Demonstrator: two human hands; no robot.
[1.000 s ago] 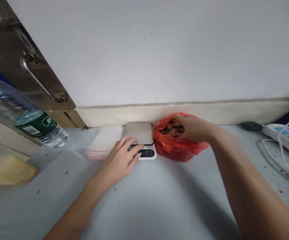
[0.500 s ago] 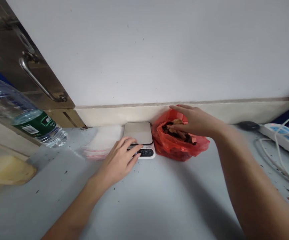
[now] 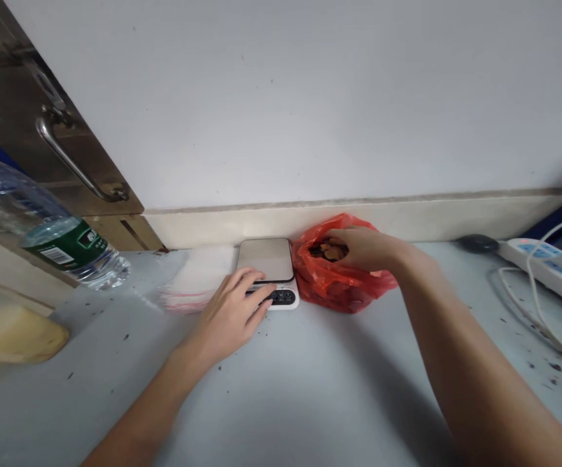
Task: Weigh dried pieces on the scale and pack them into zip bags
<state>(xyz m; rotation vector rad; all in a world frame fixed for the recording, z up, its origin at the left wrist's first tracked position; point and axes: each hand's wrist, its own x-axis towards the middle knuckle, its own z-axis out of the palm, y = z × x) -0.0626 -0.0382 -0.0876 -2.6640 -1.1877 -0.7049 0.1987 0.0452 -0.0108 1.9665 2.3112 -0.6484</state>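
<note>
A small white kitchen scale (image 3: 267, 259) with a steel plate sits against the wall base on the grey counter (image 3: 281, 389). My left hand (image 3: 229, 314) rests at its front left corner, fingers spread, fingertips on the dark button panel. Right of the scale lies an open red plastic bag (image 3: 339, 285) of brown dried pieces. My right hand (image 3: 365, 248) reaches into the bag's mouth, fingers curled down around the pieces. A stack of clear zip bags (image 3: 196, 282) with red seal lines lies left of the scale.
A tilted plastic water bottle (image 3: 42, 227) with a green label stands at the left, a yellowish object (image 3: 13, 334) below it. A metal door handle (image 3: 69, 155) is upper left. A white power strip (image 3: 550, 266) with cables lies at the right. Dark crumbs dot the counter.
My right hand, lifted over the bag's rim half a second ago, has dipped back into the red bag. My left hand has stayed on the scale.
</note>
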